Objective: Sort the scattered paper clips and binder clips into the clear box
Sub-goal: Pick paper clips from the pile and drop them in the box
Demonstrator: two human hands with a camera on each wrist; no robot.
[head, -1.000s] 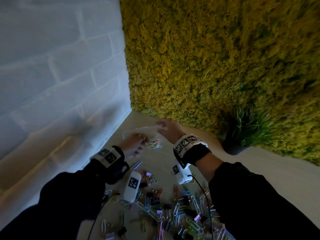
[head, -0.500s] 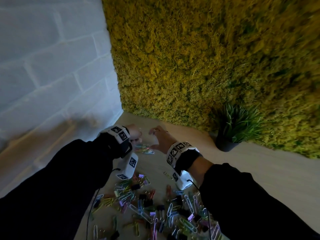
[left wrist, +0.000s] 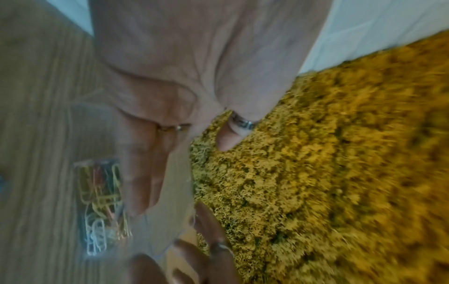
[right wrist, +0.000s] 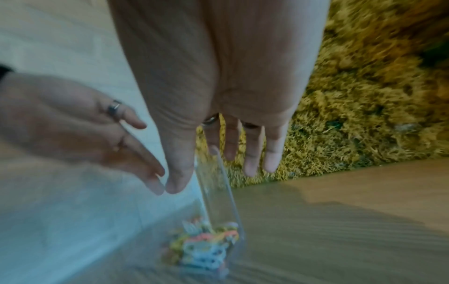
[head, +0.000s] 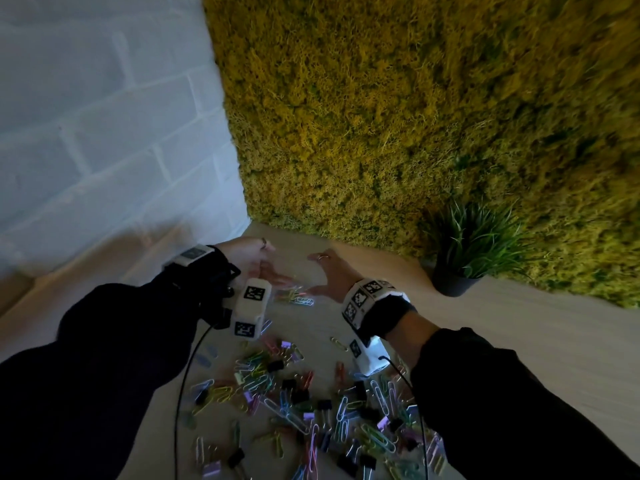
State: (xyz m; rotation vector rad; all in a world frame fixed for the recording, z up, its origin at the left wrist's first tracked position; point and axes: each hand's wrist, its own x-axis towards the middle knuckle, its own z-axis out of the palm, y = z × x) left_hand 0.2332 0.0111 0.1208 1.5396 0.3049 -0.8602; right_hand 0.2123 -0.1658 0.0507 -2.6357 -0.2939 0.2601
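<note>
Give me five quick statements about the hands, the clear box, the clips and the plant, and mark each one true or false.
1. Both the left hand and the right hand have straight fingers and grip nothing. True.
2. The clear box has no clips in it. False: coloured paper clips lie inside it.
3. A pile of loose clips lies on the table, nearer the person than the box. True.
4. The potted plant stands between the two hands. False: it stands off to the right, against the moss wall.
5. The right hand holds a black binder clip. False: it holds nothing.
</note>
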